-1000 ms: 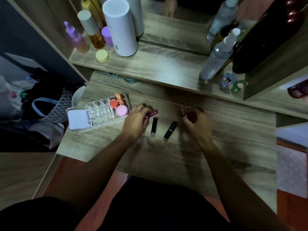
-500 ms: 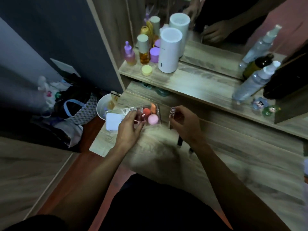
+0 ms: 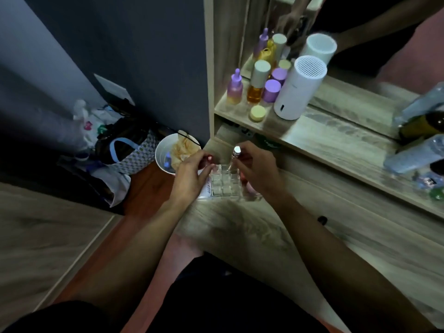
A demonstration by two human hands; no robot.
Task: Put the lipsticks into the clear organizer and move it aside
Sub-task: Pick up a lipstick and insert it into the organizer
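**A:** What fills the scene?

**B:** A pale wood-grain vanity counter (image 3: pixel 276 236) runs from six o'clock toward three o'clock, with a raised wooden shelf (image 3: pixel 319 138) and mirror above it at one o'clock. On that shelf stands a tall white cylindrical device with a slotted top (image 3: pixel 299 88), and just beside it, at its nine o'clock, a cluster of purple and amber cosmetic bottles (image 3: pixel 255 86).

**A:** And off the counter?

**B:** At nine o'clock, on the floor, a white round bin (image 3: pixel 163 152) holds crumpled paper, next to a patterned bag with a blue handle (image 3: pixel 129 150).

**A:** Where is the organizer?

**B:** The clear plastic gridded organizer (image 3: pixel 222 182) sits on the counter's far left corner, at centre frame, between both hands.

**A:** The hands?

**B:** The left hand (image 3: pixel 189 176), grip closed on a small red-tipped lipstick (image 3: pixel 209 157), rests at the organizer's nine o'clock edge. The right hand (image 3: pixel 257 169), grip pinched around a slim clear tube with a silver cap (image 3: pixel 235 153), holds it upright over the back compartments.

**A:** Anything else?

**B:** A black lipstick (image 3: pixel 322 220) lies on the counter at four o'clock, well apart.
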